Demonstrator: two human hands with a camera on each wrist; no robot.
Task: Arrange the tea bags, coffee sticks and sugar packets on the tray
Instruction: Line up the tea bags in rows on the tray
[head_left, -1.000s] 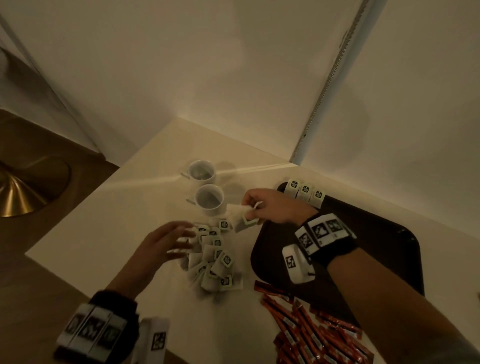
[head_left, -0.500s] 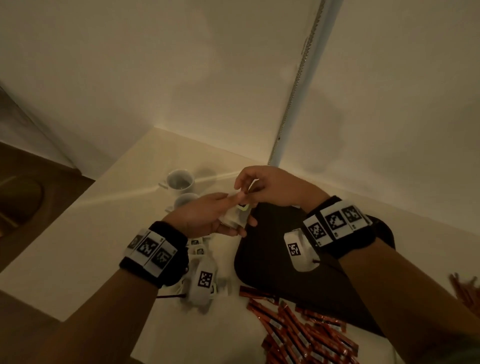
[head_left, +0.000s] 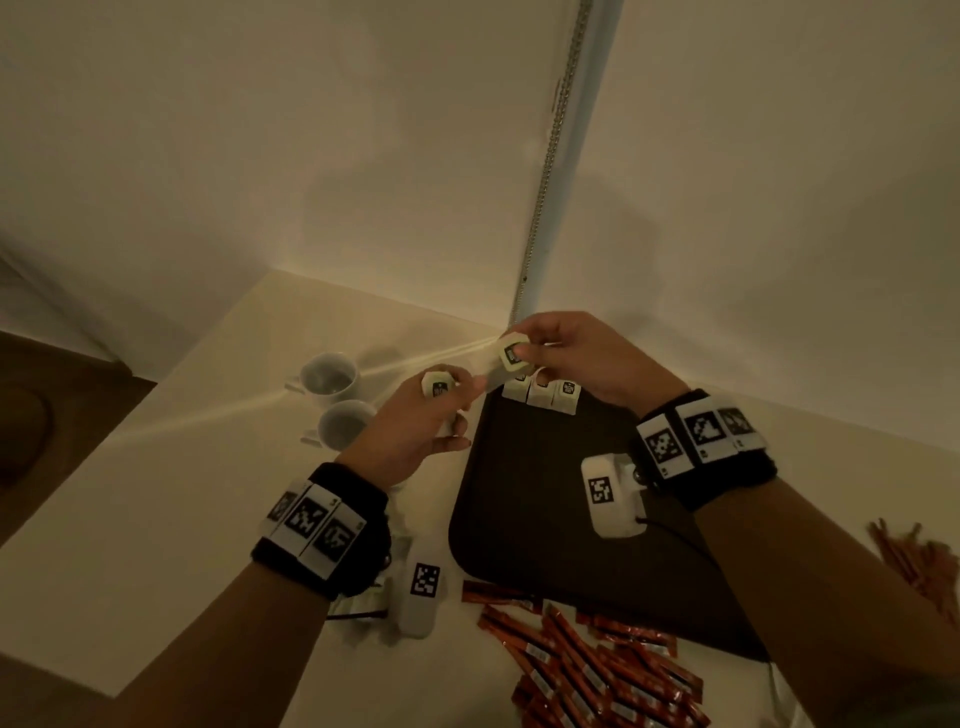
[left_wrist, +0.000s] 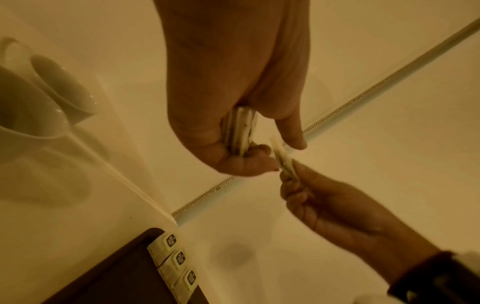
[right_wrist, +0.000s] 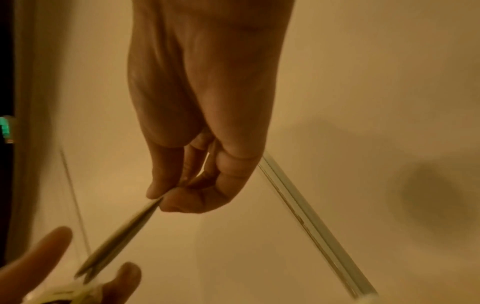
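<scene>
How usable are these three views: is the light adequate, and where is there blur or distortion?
Head view: dim, warm light; wide-angle bending of the wall trim; the tray is nearly black. Left wrist view: yellow cast, cups soft, tea bags on the tray readable. Right wrist view: the pinched tea bag is motion-blurred, with a dark shadow blotch on the wall.

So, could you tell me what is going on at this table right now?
A person is sorting tea bags onto a dark tray. The right hand pinches one tea bag above the tray's far corner, where three tea bags already lie in a row. The left hand holds a small stack of tea bags. Red coffee sticks lie loose on the table, and two white cups stand left of the tray.
</scene>
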